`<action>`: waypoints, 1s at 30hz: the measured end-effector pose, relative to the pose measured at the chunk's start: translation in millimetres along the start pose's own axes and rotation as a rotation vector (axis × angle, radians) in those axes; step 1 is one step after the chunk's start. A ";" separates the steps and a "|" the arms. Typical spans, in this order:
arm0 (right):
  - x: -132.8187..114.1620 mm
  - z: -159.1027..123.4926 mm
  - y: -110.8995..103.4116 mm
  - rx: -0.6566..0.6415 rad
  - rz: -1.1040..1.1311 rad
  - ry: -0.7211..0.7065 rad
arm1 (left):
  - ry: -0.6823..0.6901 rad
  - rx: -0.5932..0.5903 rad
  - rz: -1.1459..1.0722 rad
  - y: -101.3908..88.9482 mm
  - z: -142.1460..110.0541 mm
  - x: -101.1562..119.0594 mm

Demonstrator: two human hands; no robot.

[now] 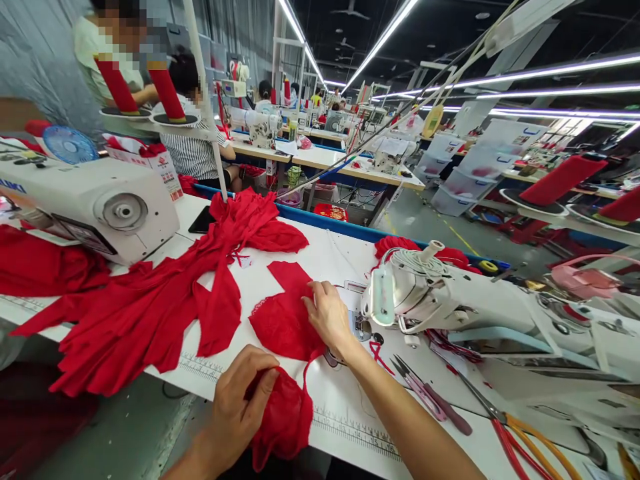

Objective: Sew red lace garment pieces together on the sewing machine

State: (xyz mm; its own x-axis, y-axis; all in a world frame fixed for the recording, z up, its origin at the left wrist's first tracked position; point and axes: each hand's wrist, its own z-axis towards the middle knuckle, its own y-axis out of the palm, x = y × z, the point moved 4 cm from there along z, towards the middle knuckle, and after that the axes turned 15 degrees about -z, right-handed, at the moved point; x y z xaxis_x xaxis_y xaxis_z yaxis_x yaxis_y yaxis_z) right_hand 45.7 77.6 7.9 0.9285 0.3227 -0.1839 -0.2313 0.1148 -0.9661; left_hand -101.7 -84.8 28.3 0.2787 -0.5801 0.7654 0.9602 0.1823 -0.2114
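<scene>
My left hand [245,393] is closed at the table's front edge, thumb and fingers pinching a red bra cup [285,410] that hangs over the edge. A thin red strip runs up from this cup to a red lace-edged fabric piece [280,323] lying flat on the table. On that piece's right side, my right hand [327,313] has its bent fingers and thumb on the cloth, beside the sewing machine's needle area [360,325]. How firmly the right fingers grip is hard to see. Another red fabric part [290,273] lies just behind.
A heap of red fabric strips [165,293] spreads to the left, near a second sewing machine [100,200]. Thread snips [420,387] and orange-handled scissors [510,420] lie at right, below the white sewing machine [450,300]. Co-workers sit and stand behind the table.
</scene>
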 end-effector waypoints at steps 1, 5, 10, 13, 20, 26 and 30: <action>-1.2 -0.7 -2.8 0.011 0.009 -0.013 | 0.000 -0.003 -0.003 0.7 -0.9 1.3; -17.8 -7.2 -8.3 -0.003 0.091 -0.148 | 0.021 0.000 -0.002 2.8 -4.9 7.6; -39.9 -18.8 1.1 -0.066 0.171 -0.262 | 0.043 -0.003 0.008 4.4 -8.1 9.7; -40.7 -20.2 -1.3 -0.079 0.264 -0.284 | 0.049 -0.017 0.015 5.2 -6.5 9.2; -33.0 -33.5 -58.5 -0.078 0.780 -0.363 | 0.025 -0.005 0.229 -7.7 40.6 12.9; -14.1 -62.5 -63.6 0.000 0.997 -0.196 | -0.071 -0.351 -0.013 -1.4 84.8 11.2; -4.2 -74.3 -48.9 0.081 1.125 -0.051 | -0.038 -0.309 0.041 6.4 85.4 15.0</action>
State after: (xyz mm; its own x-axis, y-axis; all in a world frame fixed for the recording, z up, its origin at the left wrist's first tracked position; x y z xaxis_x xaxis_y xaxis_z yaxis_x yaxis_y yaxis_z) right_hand 74.7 0.8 42.4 0.1686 0.3187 -0.9327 -0.9484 -0.2054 -0.2416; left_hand -92.9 -24.5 90.3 0.3223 -0.5463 0.7731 0.9093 -0.0483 -0.4133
